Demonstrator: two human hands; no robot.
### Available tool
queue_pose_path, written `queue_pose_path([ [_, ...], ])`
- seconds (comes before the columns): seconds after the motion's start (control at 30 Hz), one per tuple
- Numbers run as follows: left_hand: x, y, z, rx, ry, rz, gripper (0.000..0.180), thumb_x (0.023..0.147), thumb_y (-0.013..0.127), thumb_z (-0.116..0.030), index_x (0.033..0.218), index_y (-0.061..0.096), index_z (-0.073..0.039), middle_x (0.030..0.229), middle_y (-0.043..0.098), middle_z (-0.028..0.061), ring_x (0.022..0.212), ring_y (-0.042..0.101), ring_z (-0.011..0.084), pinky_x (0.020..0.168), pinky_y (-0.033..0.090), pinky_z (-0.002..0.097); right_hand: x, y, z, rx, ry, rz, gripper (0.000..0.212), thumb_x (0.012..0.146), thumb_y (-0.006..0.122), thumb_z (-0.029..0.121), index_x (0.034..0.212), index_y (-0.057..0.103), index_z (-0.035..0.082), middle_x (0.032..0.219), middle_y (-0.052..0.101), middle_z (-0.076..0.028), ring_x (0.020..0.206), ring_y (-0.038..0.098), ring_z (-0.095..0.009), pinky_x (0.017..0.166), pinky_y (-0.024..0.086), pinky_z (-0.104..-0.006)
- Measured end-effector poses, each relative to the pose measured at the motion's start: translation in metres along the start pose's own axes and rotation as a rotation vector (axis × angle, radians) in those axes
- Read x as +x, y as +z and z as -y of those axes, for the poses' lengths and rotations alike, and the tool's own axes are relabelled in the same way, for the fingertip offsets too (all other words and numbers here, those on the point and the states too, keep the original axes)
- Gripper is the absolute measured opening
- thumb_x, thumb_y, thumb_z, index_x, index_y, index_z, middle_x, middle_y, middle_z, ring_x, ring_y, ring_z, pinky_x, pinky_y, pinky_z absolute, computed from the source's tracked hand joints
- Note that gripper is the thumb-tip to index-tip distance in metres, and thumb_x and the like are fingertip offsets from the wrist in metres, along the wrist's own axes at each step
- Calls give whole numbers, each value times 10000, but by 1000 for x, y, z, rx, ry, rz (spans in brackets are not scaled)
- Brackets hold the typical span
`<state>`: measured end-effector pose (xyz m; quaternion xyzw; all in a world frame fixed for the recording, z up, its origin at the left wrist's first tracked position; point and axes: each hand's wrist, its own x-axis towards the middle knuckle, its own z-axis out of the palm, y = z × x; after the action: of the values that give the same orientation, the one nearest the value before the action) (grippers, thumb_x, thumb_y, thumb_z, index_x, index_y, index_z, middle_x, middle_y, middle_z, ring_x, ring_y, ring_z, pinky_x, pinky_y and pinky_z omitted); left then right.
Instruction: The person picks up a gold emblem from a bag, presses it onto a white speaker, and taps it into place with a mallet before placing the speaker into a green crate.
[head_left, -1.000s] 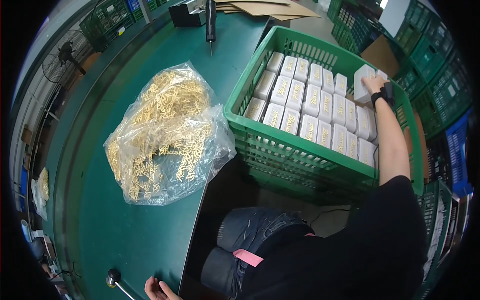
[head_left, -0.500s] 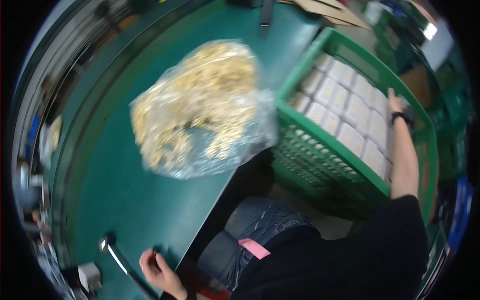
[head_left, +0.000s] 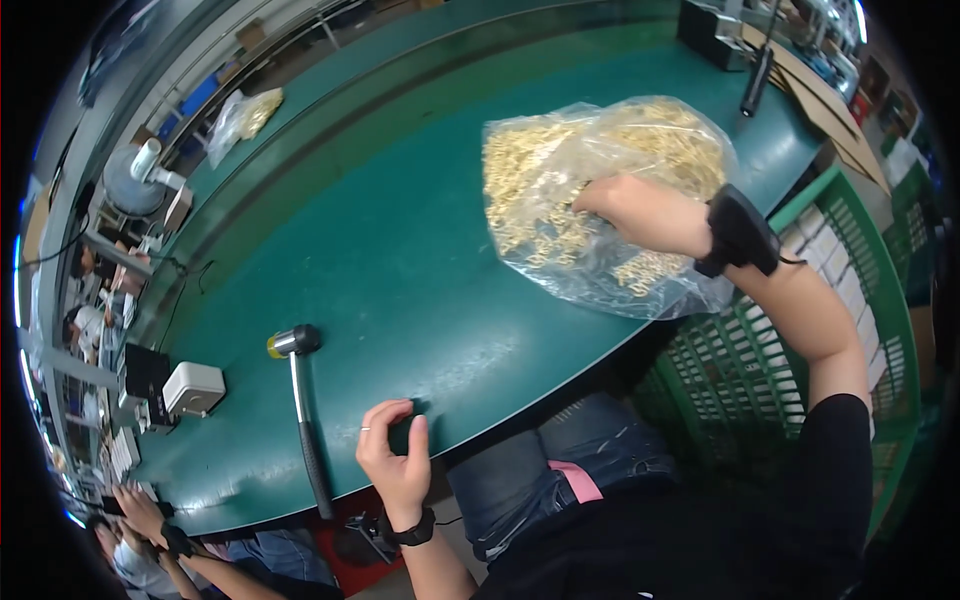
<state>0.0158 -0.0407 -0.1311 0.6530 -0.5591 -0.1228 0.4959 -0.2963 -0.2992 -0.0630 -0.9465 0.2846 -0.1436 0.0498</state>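
My right hand reaches down into an open clear plastic bag, its fingers together at the contents. Small gold-coloured pieces, seemingly metal, fill much of the bag; whether any are pinched is hidden by the hand. A black band with a bulky pad circles that wrist. Near the table's front edge, my left hand is open, thumb and fingers curled but apart, a ring on one finger. To its left lies a mallet with a black-and-yellow head and a dark grip, nobody holding it.
Right of the table stands a green crate of pale blocks, under my right forearm. On the green table are a white box at left and a black-handled tool far right. A co-worker's hand is at lower left.
My right hand has left the crate and moved across to the bag of gold-coloured pieces. My left hand stays by the table edge. The view has swung left, showing more of the table.
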Motion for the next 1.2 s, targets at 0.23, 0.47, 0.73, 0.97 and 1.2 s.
queue_pose_path([
  [0.23,3,-6,-7,48,28,-5,183,734,700,6,907,642,13,929,663,149,866,652,292,790,509,342,24,-5,13,-43,100,242,306,796,654,57,1095,606,13,1004,643,-143,970,615,-335,841,493,-401],
  [0.47,5,-5,-8,80,34,2,191,728,707,8,908,645,9,934,667,149,866,656,290,784,513,344,17,3,-3,-176,31,35,308,767,631,18,1072,587,25,1075,632,-123,1006,620,-305,841,505,-391],
  [0.73,5,-3,-7,80,17,24,164,758,671,15,913,622,35,942,651,160,880,630,274,817,490,334,13,5,-11,-402,-11,48,325,769,602,12,1090,582,55,941,639,-111,862,644,-307,725,513,-395],
  [0.97,4,-3,-7,77,21,18,153,762,668,16,906,621,37,941,651,158,878,629,269,818,490,335,17,-7,-18,-125,23,-1,229,826,600,21,1055,599,26,908,653,-123,838,650,-307,715,513,-383],
  [1.2,4,-2,-8,102,24,11,146,768,664,13,907,623,36,940,651,156,879,627,264,813,490,331,27,-11,-11,93,-89,-467,201,871,582,32,1068,615,51,964,642,-119,851,606,-301,732,473,-360],
])
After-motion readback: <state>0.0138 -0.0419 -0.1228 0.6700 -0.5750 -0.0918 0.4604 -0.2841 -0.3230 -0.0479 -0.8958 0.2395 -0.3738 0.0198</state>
